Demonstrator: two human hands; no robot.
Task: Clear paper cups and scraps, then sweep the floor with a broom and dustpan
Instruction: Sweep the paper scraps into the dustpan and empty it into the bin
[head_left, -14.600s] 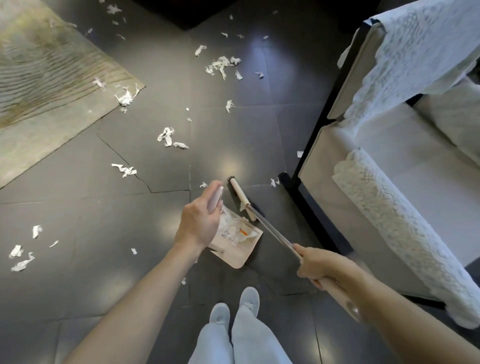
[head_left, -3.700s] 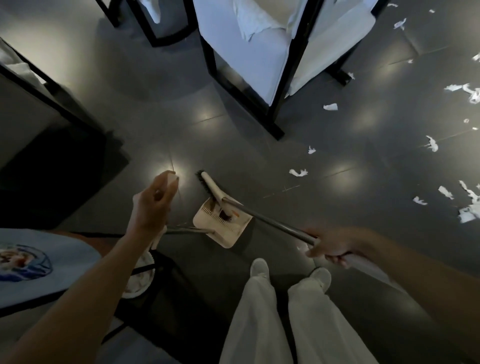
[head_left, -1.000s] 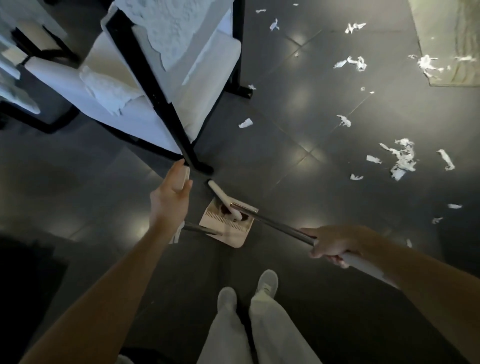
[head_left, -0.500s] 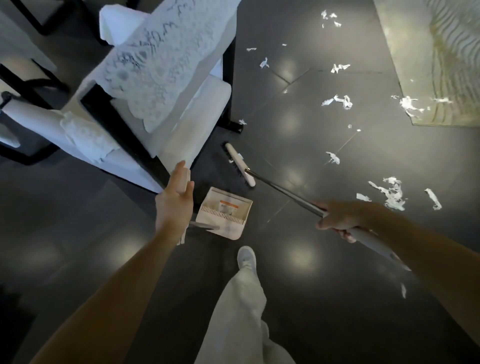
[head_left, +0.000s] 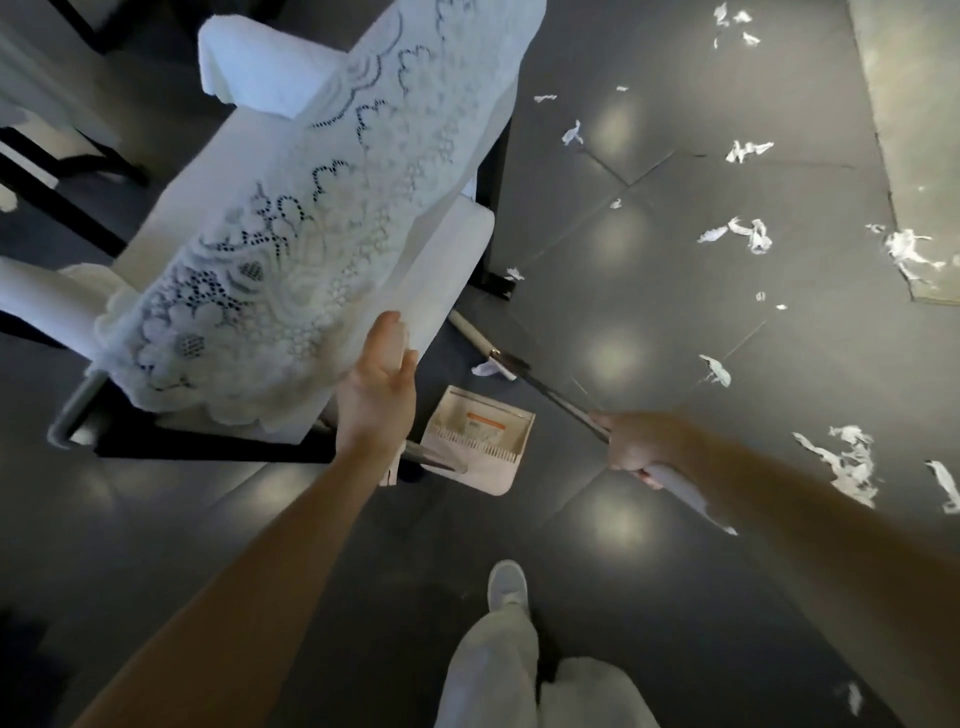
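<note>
Grey tile floor (head_left: 649, 270) runs under everything, strewn with white paper scraps (head_left: 748, 236) to my right and far right, some on the edge of the rug (head_left: 914, 130). My left hand (head_left: 376, 400) is wrapped round the upright handle of the dustpan (head_left: 480, 441), whose tray sits flat on the tiles just beside the near corner of the chair (head_left: 291, 249). My right hand (head_left: 631, 441) is clenched on the shaft of the broom (head_left: 550, 394), and its head (head_left: 467, 332) reaches in under the seat edge, near the black chair leg (head_left: 492, 218). One scrap (head_left: 488, 369) lies just beside the head, between it and the pan. I see no cups. Pulling back, I could knock the head against that leg or the frame and lose the scrap under the chair. Paper this light may skip past the pan if I flick hard, or slide beneath the lip if my left hand tips the tray. The lace cover hangs close to my left knuckles and could snag
</note>
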